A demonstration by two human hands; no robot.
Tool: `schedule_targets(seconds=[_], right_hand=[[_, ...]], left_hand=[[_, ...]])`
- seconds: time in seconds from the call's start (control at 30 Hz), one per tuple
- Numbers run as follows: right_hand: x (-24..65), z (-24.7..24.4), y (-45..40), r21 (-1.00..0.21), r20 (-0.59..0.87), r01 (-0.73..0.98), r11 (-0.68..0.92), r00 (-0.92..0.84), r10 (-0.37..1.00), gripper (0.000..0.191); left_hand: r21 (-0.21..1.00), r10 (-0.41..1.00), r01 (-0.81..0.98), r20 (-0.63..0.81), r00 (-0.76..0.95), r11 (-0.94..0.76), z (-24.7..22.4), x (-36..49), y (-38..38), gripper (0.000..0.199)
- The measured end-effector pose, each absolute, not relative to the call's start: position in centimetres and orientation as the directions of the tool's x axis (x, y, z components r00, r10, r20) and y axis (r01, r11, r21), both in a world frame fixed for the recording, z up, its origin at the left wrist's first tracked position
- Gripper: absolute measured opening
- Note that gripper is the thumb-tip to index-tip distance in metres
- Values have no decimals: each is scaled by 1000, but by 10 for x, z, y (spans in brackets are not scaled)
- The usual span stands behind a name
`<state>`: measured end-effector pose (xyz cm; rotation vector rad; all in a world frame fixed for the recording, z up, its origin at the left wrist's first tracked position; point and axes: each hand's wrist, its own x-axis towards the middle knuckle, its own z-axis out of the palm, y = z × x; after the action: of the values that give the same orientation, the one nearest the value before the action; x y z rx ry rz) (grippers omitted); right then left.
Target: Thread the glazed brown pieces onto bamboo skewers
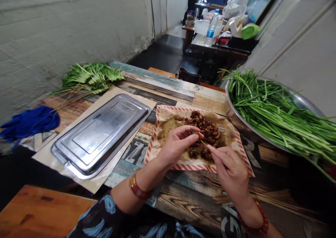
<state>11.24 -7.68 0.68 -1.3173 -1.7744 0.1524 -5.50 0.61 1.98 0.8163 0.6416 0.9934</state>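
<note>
Brown glazed food pieces [207, 126] lie heaped on a stained paper sheet with a red-striped border [164, 114]. Over the heap, my left hand [180, 142] pinches one small brown piece [194, 132] between thumb and fingers. My right hand [231, 168] holds a thin wooden skewer [204, 143] between thumb and forefinger. The skewer's tip points at the piece in my left hand; whether it has gone in is hidden by the fingers. More thin skewers [278, 199] lie on the table by my right wrist.
A metal tray [97, 133] rests on brown paper [43, 157] at the left, near blue gloves [31, 122] and skewered green stalks [91, 75]. A metal bowl [232, 112] of long green stalks [283, 108] stands right. Behind, another table holds a bottle [212, 26] and bags.
</note>
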Motion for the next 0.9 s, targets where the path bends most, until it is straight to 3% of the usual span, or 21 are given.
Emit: schedule_targets(seconds=[0.13, 0.27, 0.37, 0.47, 0.7, 0.9], right_hand=[[115, 8, -79, -583, 538, 696, 419, -55, 841, 33], [120, 4, -83, -506, 540, 772, 385, -64, 839, 21], [124, -1, -84, -464, 564, 793, 394, -79, 822, 16], [128, -7, -85, -456, 560, 796, 399, -92, 824, 18], [142, -22, -86, -567, 421, 756, 327, -76, 904, 24], [140, -19, -85, -498, 473, 788, 362, -103, 875, 26]], left_hand=[[845, 914, -458, -81, 398, 275, 22, -56, 5, 30], [846, 890, -449, -62, 452, 288, 25, -57, 0, 45], [845, 881, -448, -56, 469, 292, 23, -57, -1, 42], [842, 887, -455, -58, 459, 291, 21, -56, -1, 40], [833, 888, -446, -109, 447, 327, 26, -56, -1, 46], [829, 902, -462, -108, 419, 314, 23, -56, 0, 42]])
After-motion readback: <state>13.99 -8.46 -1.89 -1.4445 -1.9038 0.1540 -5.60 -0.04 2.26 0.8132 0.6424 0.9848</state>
